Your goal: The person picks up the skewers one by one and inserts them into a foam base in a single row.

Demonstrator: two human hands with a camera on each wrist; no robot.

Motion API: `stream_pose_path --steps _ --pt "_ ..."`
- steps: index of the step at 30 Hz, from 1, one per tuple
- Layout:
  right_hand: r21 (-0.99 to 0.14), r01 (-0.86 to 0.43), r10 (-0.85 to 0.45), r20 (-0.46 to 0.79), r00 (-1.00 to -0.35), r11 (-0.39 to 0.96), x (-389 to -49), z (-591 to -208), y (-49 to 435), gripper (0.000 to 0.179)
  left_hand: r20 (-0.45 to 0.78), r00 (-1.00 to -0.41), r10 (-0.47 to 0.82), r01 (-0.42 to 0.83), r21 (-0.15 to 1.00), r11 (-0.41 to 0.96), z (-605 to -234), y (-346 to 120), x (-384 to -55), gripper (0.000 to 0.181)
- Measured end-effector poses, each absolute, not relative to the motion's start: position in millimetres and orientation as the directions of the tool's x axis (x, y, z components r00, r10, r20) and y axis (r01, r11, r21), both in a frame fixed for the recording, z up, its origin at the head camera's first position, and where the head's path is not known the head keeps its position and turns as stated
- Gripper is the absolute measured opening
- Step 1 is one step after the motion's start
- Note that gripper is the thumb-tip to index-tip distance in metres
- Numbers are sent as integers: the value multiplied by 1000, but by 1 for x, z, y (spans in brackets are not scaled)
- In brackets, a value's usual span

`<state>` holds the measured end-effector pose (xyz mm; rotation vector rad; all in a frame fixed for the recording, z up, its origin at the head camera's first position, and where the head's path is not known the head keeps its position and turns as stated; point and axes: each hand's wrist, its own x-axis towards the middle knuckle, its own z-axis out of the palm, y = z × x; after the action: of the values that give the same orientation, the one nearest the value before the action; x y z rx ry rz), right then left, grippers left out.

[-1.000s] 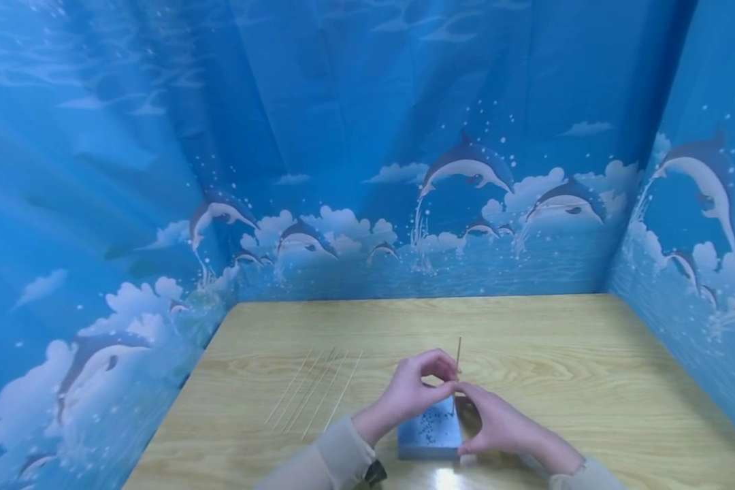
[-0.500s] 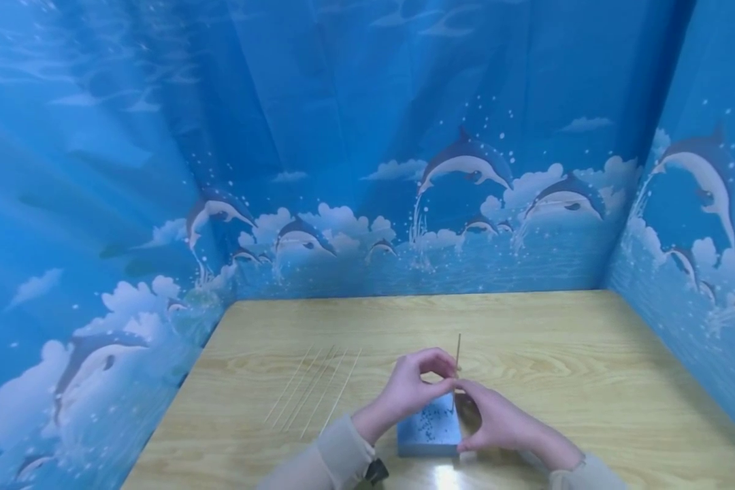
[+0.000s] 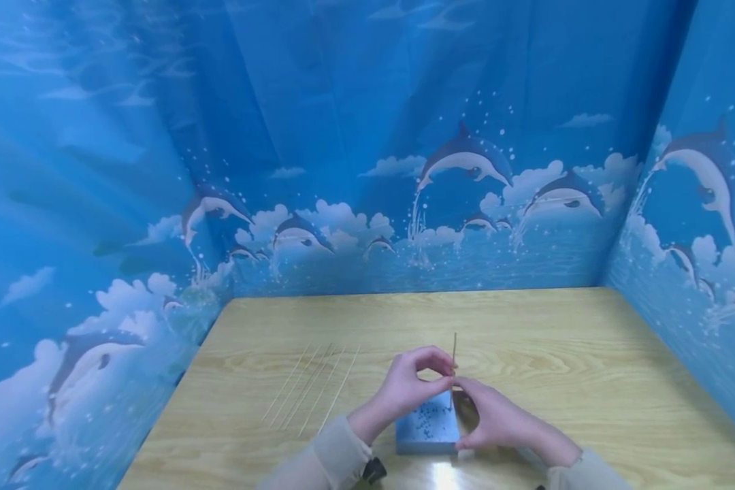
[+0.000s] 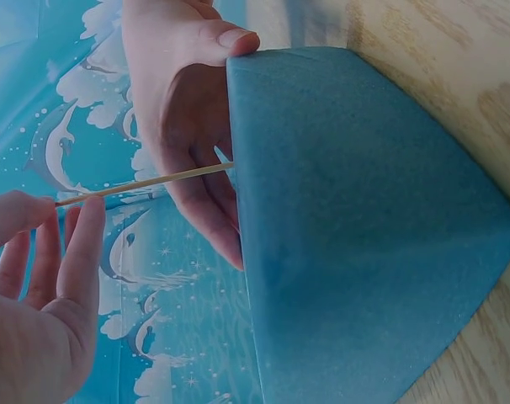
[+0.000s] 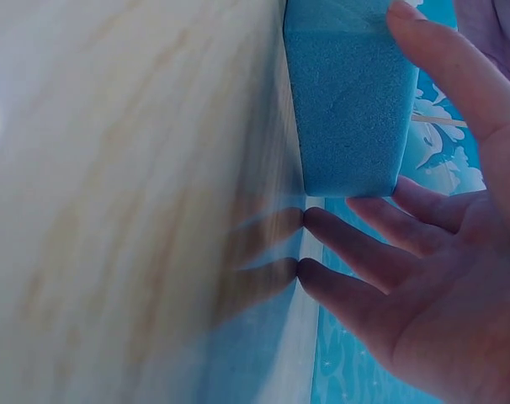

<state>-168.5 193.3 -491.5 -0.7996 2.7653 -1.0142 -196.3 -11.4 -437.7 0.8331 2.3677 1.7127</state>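
A bluish foam block (image 3: 425,447) with many small dark holes in its top lies near the table's front. My left hand (image 3: 398,389) pinches a thin bamboo skewer (image 3: 454,346) between thumb and fingertips above the block's far right part. The skewer stands nearly upright, and its lower end meets the block's top; how deep it sits I cannot tell. At the block's right side is my right hand (image 3: 505,418), with its thumb on the near corner and its fingers at the side and behind. In the left wrist view the skewer (image 4: 167,178) spans from fingertips to foam block (image 4: 364,210).
Several thin skewers (image 3: 339,389) lie roughly side by side on the wooden table (image 3: 527,327), left of the hands. A blue dolphin-print curtain (image 3: 343,258) borders the table at the back and both sides.
The skewer's upper end has swung slightly left, so it stands a little more upright. Both hands keep their places at the skewer and block. The head view has shifted slightly.
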Motion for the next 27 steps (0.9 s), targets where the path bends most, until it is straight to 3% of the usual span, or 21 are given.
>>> stream_pose_path --steps 18,27 --pt "-619 -455 -517 90 -851 641 -171 -484 188 101 125 -827 548 316 910 269 -413 -45 -211 35" --pt "-633 -426 -507 60 -860 647 -171 -484 187 103 88 -876 474 197 963 184 -403 -87 -220 39"
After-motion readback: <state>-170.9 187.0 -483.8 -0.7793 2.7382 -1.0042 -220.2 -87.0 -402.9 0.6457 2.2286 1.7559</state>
